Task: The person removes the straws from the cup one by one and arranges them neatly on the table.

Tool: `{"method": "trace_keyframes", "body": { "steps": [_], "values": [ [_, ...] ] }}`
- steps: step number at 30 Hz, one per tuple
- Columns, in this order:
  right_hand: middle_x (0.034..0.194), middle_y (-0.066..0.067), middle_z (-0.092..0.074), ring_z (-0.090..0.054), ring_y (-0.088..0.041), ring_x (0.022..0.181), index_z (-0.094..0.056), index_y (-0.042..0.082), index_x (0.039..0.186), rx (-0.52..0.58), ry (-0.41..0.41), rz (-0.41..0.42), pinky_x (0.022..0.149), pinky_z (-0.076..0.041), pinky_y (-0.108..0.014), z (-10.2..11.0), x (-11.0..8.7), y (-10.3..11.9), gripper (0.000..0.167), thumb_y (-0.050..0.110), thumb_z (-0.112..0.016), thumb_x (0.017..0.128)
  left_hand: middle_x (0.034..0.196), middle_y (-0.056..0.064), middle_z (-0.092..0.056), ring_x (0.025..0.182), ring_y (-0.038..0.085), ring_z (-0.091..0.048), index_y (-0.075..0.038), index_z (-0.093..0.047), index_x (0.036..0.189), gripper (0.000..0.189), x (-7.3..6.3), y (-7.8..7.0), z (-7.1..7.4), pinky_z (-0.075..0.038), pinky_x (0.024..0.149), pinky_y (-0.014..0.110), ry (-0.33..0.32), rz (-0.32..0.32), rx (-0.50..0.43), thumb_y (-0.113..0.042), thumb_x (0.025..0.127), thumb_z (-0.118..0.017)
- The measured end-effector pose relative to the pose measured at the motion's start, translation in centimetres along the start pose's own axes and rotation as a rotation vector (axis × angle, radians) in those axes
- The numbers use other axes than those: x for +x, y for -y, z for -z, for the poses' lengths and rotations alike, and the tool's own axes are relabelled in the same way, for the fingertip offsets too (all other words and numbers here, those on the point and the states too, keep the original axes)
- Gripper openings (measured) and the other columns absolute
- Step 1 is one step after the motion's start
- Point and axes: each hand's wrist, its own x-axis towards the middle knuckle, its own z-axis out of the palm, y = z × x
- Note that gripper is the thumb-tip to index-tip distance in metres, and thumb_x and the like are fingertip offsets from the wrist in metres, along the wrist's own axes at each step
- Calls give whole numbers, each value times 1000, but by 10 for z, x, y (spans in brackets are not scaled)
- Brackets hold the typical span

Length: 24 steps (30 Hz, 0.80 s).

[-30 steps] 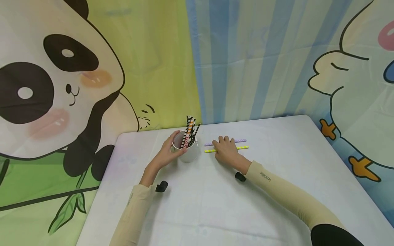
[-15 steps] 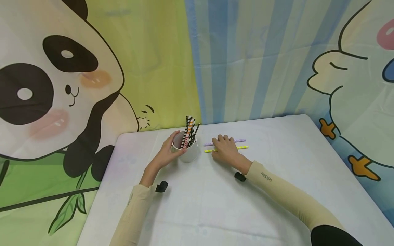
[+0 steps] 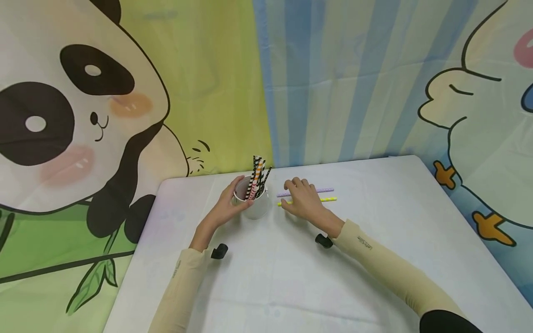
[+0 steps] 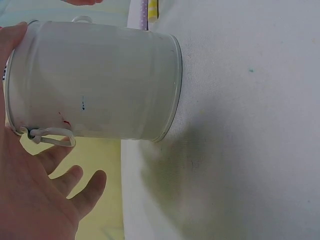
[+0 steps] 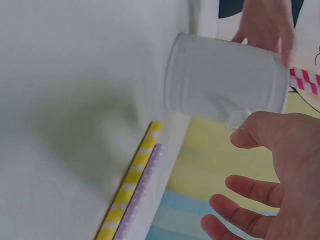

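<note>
My left hand (image 3: 222, 208) holds a small white metal pail (image 3: 256, 212) by its rim, the thumb on the near side. Several patterned paper straws (image 3: 258, 175), black-and-white, orange and pink striped, stand in it, leaning right. In the left wrist view the pail (image 4: 95, 82) shows a side handle loop (image 4: 52, 136). A yellow dotted straw (image 3: 329, 199) and a purple dotted straw (image 3: 325, 190) lie side by side on the table. Over their left halves hovers my right hand (image 3: 306, 202), thumb and fingers apart. The right wrist view shows nothing between its fingers (image 5: 245, 220).
White cloth covers the table (image 3: 266, 277). Behind it hangs a backdrop (image 3: 220, 92) with a panda and blue stripes, close to the table's back edge. A small black camera mount (image 3: 219, 251) sits at the left wrist, another (image 3: 324, 241) at the right.
My right hand's fingers have lifted and spread, with the thumb moving left away from the fingers. The left hand, the pail and both loose straws stay in place.
</note>
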Motion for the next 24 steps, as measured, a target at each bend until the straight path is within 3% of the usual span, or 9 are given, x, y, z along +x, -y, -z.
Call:
{"method": "trace_keyframes", "body": {
  "steps": [9,16,24],
  "values": [
    [108,-6,-61,-57,-29,95,-60,15,115,135,-75,38,76,-47,-44,12,-3,14,30,33,-66,91,155,10,-38,140,33,-40,-29,-21,159,90,1,-1,0,-35,111,60,2,2,-2,-47,88,-73],
    [113,-4,-63,-59,-25,101,-60,15,116,239,-82,36,84,-50,-42,16,-3,26,29,32,-64,93,154,10,-40,139,33,-42,-32,-21,159,88,3,3,-1,-36,111,60,1,-9,-22,-45,89,-74],
    [110,-7,-65,-63,-23,100,-62,12,115,335,-130,94,87,-53,-39,18,-2,39,27,28,-65,93,153,10,-41,137,32,-43,-25,-23,159,89,5,4,-1,-37,110,59,-3,-22,-31,-43,88,-74]
  ]
}}
